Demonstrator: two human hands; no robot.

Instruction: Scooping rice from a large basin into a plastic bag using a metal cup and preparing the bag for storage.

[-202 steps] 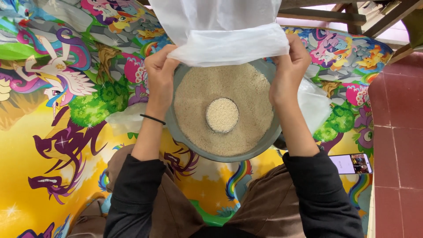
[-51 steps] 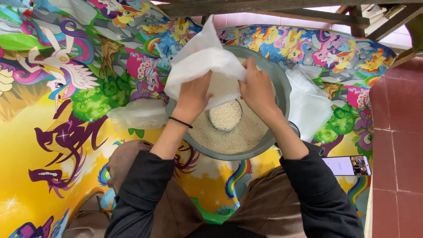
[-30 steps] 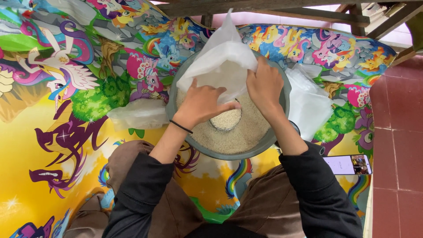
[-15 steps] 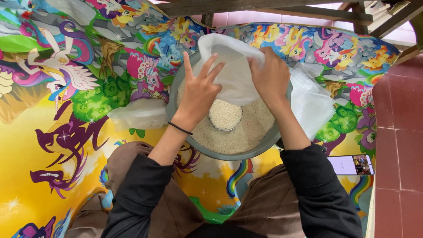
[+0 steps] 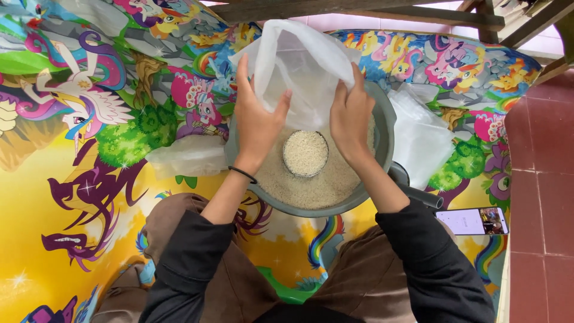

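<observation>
Two bare hands work a clear plastic bag (image 5: 302,72) over a grey round basin (image 5: 382,128) filled with white rice (image 5: 311,182). Left hand (image 5: 258,122): fingers extended upward, palm against the left face of the bag, thumb bearing on the film; it supports the bag more than it clamps it. Right hand (image 5: 351,115): fingers curled over the right edge of the bag, film gripped between fingers and palm. Whether the bag mouth is open cannot be determined from this view.

Position: the bag stands upright above the far half of the basin, lower end near the rice surface. A small round metal cup (image 5: 305,154), filled level with rice, sits in the grain just below the bag.

Handling assessment: the film is thin, limp and probably slippery; it has no stiffness and collapses where unsupported. Empty, it is judged very light. Hold it at the rim or side folds, with both hands spreading the film.

Surroundings: spare plastic bags (image 5: 421,134) lie beside the basin on a colourful cartoon-printed mat (image 5: 78,179); a smartphone (image 5: 472,221) rests at right.
</observation>
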